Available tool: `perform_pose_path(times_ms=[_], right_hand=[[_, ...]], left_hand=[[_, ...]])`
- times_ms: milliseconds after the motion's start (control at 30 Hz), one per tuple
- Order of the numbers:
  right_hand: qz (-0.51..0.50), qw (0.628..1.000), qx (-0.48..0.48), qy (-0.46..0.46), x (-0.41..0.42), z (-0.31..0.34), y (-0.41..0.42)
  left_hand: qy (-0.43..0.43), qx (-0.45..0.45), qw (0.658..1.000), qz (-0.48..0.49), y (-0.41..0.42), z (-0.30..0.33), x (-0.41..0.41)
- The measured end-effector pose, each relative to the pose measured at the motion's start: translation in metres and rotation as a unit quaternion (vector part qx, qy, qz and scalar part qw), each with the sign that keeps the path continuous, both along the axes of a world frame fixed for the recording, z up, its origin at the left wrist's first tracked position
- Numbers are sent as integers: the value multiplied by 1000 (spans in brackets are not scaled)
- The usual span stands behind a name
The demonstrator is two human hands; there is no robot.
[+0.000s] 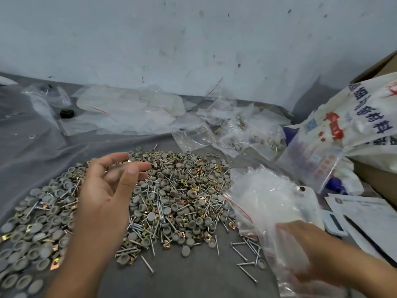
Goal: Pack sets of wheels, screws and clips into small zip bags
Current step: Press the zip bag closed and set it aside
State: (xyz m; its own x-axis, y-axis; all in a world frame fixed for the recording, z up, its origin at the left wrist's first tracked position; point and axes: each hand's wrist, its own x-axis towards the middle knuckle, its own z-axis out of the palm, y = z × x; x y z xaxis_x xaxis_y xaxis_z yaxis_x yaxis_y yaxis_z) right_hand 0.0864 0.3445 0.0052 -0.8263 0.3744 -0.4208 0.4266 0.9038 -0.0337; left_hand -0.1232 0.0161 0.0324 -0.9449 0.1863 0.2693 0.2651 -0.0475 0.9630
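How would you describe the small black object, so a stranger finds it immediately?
Start at the pale wall and look down to the clear bags along its base. At their left edge sits the small black object, the only dark, solid block among transparent plastic.

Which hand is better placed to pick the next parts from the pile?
Left. The left hand hovers with relaxed fingers over the heap of grey round wheels, silver screws and brass clips. The right hand is blurred and busy among the clear plastic zip bags; its grip is unclear.
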Motion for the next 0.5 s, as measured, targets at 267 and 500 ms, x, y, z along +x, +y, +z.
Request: perform_pose_path(times_ms=[267, 500], right_hand=[[-63, 981, -64, 174, -1, 15, 0], [-94, 972, -28, 215, 13, -2, -5]], left_hand=[[0, -16, 999, -30, 5, -5, 9], [0, -23, 999, -37, 7, -4, 8]])
